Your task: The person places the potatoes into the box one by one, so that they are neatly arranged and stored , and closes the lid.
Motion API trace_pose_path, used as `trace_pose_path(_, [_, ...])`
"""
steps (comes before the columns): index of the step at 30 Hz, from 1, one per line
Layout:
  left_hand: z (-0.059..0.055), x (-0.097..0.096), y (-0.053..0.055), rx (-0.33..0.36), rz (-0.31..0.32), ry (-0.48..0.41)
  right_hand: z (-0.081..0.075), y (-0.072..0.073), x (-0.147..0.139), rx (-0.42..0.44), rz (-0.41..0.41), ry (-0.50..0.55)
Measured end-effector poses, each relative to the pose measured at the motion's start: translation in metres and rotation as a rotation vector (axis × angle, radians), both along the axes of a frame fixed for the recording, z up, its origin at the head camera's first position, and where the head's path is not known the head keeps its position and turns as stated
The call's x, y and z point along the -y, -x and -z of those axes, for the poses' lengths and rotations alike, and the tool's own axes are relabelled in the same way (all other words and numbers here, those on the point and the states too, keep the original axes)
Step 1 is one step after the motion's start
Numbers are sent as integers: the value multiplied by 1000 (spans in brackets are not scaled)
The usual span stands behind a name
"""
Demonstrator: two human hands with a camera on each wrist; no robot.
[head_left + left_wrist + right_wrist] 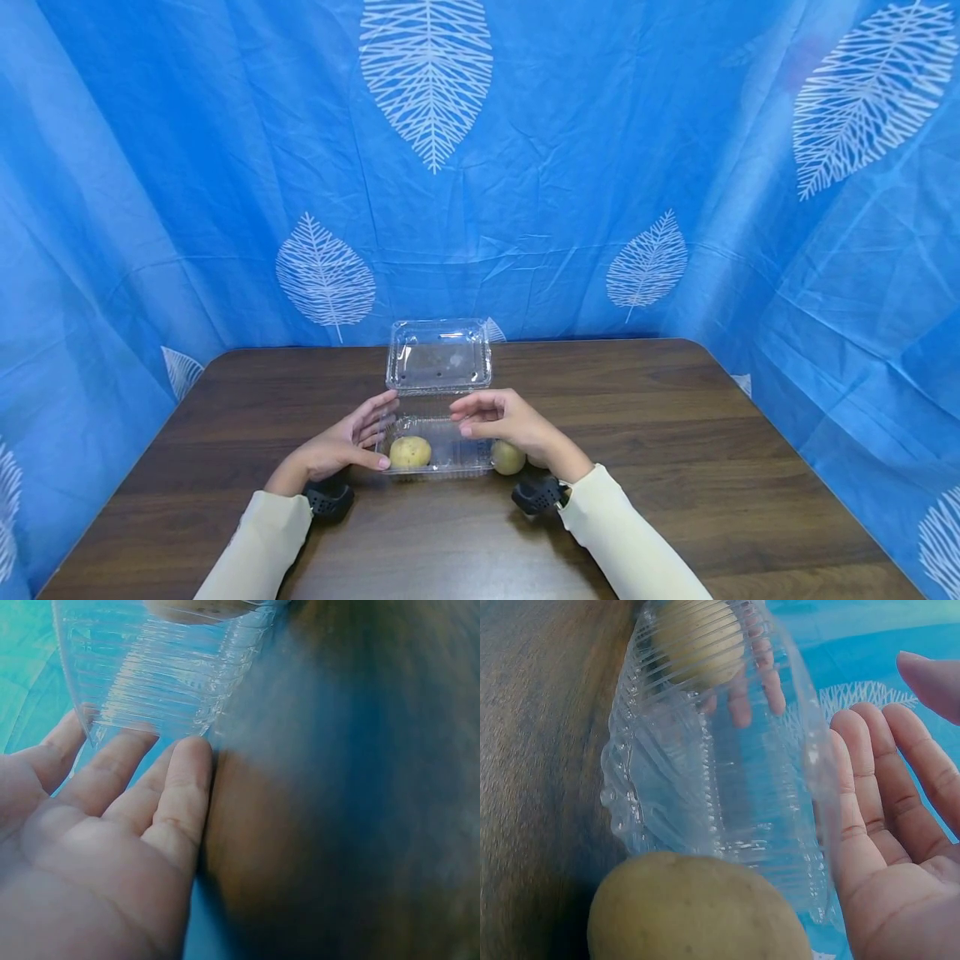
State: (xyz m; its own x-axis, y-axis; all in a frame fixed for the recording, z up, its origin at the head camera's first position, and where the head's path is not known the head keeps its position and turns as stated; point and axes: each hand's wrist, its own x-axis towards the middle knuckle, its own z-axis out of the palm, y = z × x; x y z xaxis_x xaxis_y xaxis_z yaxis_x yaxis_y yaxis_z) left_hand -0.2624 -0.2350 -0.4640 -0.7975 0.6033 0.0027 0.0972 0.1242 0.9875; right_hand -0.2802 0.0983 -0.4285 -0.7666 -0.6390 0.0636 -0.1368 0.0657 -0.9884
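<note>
A clear plastic clamshell box [450, 468] lies with its lid [438, 357] raised at the back. Inside the base, toward the left, is a potato [410, 452]. A second potato [508, 457] sits at the box's right end, below my right wrist; in the right wrist view this potato [697, 911] appears outside the end wall. My left hand [347, 437] rests against the box's left side, fingers extended along the wall and thumb at the front corner. Above the right part of the base, my right hand [510, 423] hovers with loosely bent fingers, holding nothing.
The box stands on a brown wooden table [637, 433]. Behind the table and at both sides hangs a blue curtain [540, 208] with white leaf prints. A black wrist device [538, 495] is worn on each wrist, close above the tabletop.
</note>
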Motion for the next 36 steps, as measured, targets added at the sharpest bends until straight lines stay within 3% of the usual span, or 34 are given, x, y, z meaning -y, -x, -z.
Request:
trace_pose_path(14, [1,1,-2,-4,6,-17,-2,-2,-17,-53,38,47])
trace_pose_path(27, [0,2,-1,-4,7,-14,-2,-3,-37,-114,126,10])
trace_pose_path(36, [1,0,-1,-3,5,-14,2,-10,-51,-182,190,64])
